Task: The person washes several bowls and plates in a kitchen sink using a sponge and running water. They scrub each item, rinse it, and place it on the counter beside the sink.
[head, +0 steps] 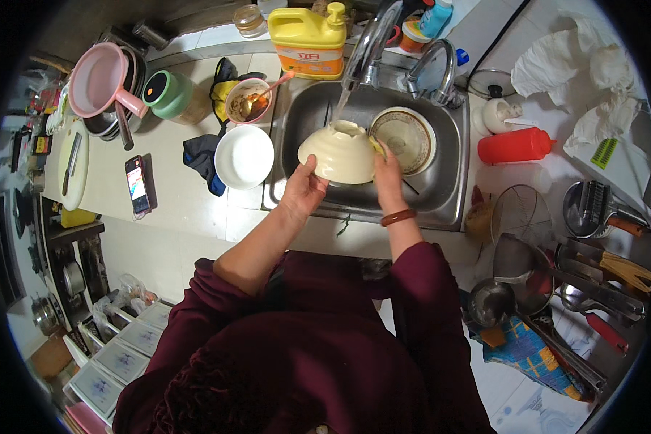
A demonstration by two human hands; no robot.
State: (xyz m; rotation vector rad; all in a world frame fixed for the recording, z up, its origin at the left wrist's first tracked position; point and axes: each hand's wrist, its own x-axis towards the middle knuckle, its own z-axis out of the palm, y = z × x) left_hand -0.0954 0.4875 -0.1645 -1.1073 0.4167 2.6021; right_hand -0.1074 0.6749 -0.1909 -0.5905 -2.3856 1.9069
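My left hand (306, 187) grips the rim of a cream ceramic bowl (337, 154), which is tilted with its underside up over the steel sink (317, 92). At the bowl's right side, my right hand (388, 176) holds a yellow sponge (378, 146) against it. Water runs from the chrome faucet (373, 40) onto the bowl's foot. Behind my right hand, a patterned plate or shallow bowl (404, 138) lies in the sink. Left of the sink stand a white bowl (244, 157) and a pink-rimmed bowl (249, 101) with food residue and a spoon.
A yellow detergent jug (307, 40) stands behind the sink. Leftward are a phone (137, 184), a green-lidded jar (168, 95), a pink strainer or pan (99, 81) and knives on a cutting board (78, 184). On the right are a red squeeze bottle (512, 145) and several ladles.
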